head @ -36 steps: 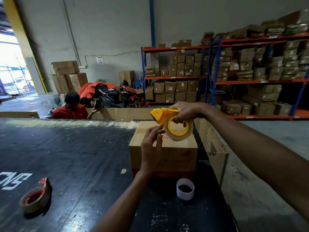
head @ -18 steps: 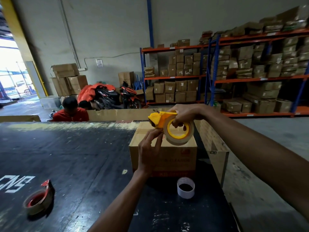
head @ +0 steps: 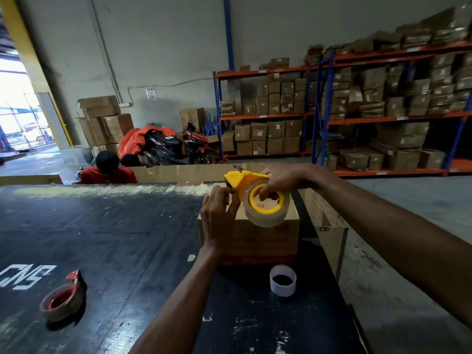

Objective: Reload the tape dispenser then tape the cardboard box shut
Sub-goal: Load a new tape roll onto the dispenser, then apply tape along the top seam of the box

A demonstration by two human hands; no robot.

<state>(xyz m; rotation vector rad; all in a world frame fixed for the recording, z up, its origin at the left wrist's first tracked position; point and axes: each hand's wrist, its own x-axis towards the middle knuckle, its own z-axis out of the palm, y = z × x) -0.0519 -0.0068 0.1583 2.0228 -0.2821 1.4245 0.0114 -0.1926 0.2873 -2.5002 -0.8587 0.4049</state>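
Right hand: right hand (head: 282, 178) closed around the yellow tape dispenser (head: 241, 180), fingers hooked into the yellow core of the tape roll (head: 268, 209) loaded on it, held over the cardboard box.
Left hand: left hand (head: 219, 217) pinching at the dispenser's dark front end, thumb and fingertips together (whether a tape end sits between them, I cannot tell).
Cardboard box: cardboard box (head: 255, 236) stands toward the far right corner of the worktop, just under both hands, its top looking closed.
Empty core: white empty core (head: 283, 280) stands on end just in front of the box, near the right edge.
Red dispenser: red tape dispenser (head: 63, 298) with a roll lies well apart, toward the near left edge.
Worktop: black worktop (head: 115, 238), scuffed, white lettering at its left edge.
Background: person in a red shirt (head: 108, 171) sits beyond the far edge.
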